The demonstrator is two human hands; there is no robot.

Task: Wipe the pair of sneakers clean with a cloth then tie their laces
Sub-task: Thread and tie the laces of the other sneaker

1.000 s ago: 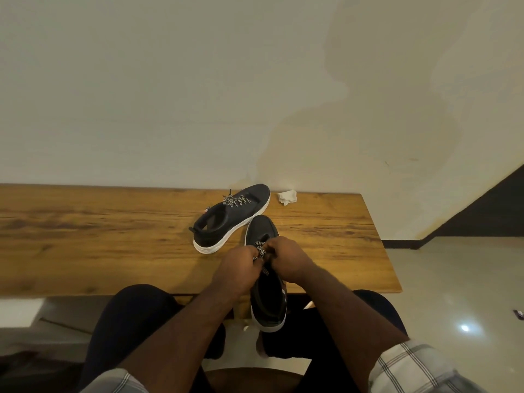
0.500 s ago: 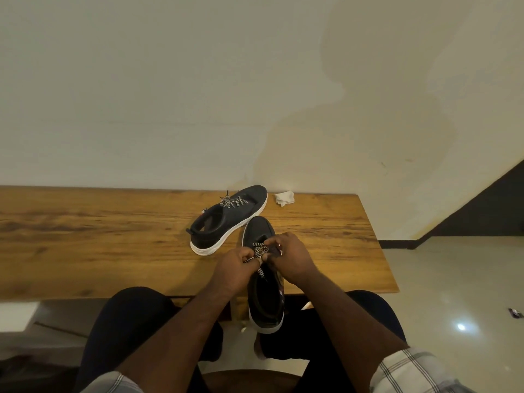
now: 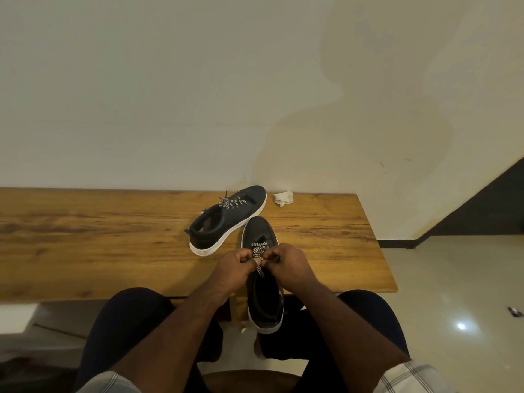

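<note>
Two dark sneakers with white soles are on the wooden table point(image 3: 85, 251). The near sneaker point(image 3: 265, 304) points away from me, its heel hanging past the table's front edge. My left hand point(image 3: 234, 269) and my right hand point(image 3: 289, 263) meet over its tongue, each pinching the black-and-white lace point(image 3: 259, 252); one lace end dangles between them. The far sneaker point(image 3: 226, 219) lies at an angle behind, its lace bunched on top. A crumpled white cloth point(image 3: 283, 197) rests by the wall, right of the far sneaker's toe.
The table runs along a pale wall and ends at the right near a tiled floor point(image 3: 453, 279). My knees in dark trousers point(image 3: 133, 316) sit under the front edge. A small dark object point(image 3: 514, 311) lies on the floor at far right.
Both hands stayed on the near sneaker's lace, working it closer together over the tongue; a loose lace end now hangs between them. The far sneaker and cloth have not moved.
</note>
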